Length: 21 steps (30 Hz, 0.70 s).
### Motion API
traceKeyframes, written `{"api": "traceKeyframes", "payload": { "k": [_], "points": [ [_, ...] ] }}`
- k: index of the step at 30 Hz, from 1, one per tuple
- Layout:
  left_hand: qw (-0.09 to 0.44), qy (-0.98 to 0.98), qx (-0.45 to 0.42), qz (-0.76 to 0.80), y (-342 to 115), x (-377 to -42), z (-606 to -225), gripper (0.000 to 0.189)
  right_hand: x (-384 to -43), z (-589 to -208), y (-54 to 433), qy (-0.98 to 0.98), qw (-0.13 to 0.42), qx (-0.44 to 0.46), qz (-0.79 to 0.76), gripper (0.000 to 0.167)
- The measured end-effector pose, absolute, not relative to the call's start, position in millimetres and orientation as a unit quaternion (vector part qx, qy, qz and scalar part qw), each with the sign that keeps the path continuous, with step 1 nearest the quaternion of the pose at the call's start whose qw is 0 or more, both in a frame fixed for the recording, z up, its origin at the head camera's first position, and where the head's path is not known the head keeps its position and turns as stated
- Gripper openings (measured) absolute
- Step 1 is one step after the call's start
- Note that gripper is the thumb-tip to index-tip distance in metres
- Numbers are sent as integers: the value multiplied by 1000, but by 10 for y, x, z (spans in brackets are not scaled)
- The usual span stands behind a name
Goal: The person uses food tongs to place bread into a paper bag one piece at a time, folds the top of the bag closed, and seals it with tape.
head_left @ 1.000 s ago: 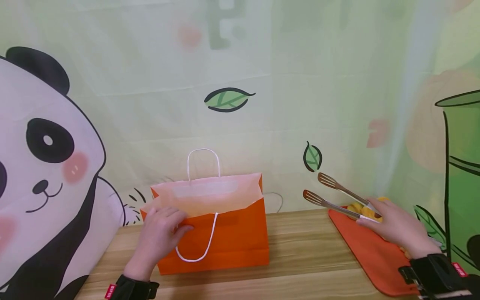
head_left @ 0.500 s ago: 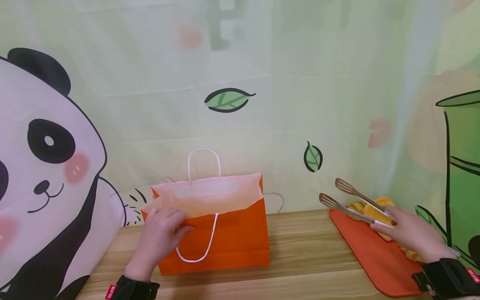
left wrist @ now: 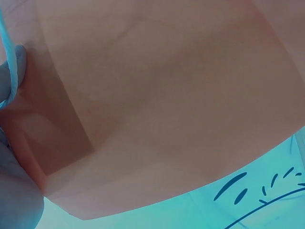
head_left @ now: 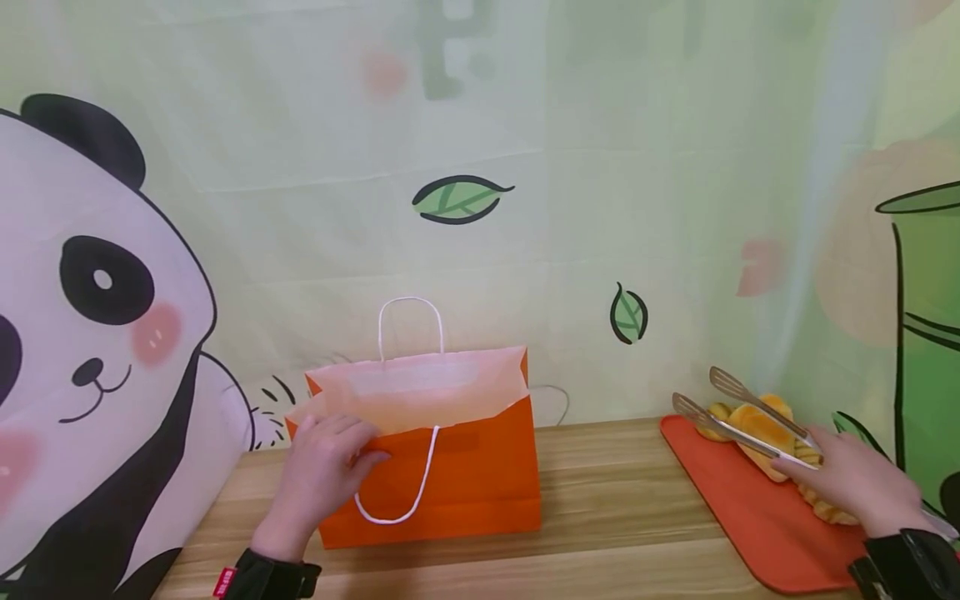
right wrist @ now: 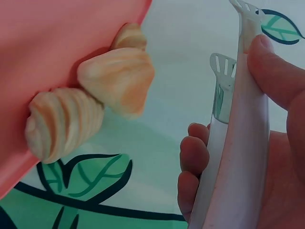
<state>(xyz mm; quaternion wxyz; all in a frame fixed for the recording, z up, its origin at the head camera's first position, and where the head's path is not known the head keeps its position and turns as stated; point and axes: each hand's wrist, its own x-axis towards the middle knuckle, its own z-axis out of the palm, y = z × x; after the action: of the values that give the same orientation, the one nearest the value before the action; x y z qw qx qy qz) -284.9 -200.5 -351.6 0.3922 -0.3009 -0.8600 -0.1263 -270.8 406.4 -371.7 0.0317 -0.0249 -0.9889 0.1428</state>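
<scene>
An orange paper bag (head_left: 480, 475) with white cord handles stands with its mouth spread apart. At its front left rim my left hand (head_left: 322, 475) pinches the paper; the left wrist view looks into the bag's pale interior (left wrist: 181, 95). My right hand (head_left: 862, 479) grips metal tongs (right wrist: 248, 143), their slotted tips apart and nothing between them. Below and around the tongs, several bread rolls lie on a red tray (head_left: 757, 517). One is a smooth golden bun (head_left: 761, 425), another a ridged roll (right wrist: 66, 124) in the right wrist view.
The wooden table (head_left: 615, 492) extends between bag and tray. A cloth backdrop (head_left: 525, 250) with a printed panda (head_left: 172, 275), leaves and a green bamboo shape hangs right behind the table.
My right hand has moved right and slightly down with the tongs, drawing their tips back over the rolls. The left hand and the bag stay as they were.
</scene>
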Motion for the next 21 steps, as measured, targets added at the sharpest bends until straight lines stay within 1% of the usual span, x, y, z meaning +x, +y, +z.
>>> {"api": "traceKeyframes", "payload": {
  "k": [5, 12, 17, 21],
  "points": [
    [391, -862, -298, -126, -2002, -2851, -3516, 30, -2693, -3750, 4125, -987, 17, -43, 154, 94],
    [391, -862, -297, -128, -2013, -2856, -3514, 30, -2705, -3871, 4236, -985, 3, -88, 149, 107],
    [392, -861, -298, -126, -2018, -2855, -3511, 30, -2679, -3919, 4286, -983, -4, -116, 145, 113],
    [394, -859, -302, -127, -2019, -2855, -3506, 30, -2663, -3953, 4342, -982, -7, -117, 148, 113]
  ]
}}
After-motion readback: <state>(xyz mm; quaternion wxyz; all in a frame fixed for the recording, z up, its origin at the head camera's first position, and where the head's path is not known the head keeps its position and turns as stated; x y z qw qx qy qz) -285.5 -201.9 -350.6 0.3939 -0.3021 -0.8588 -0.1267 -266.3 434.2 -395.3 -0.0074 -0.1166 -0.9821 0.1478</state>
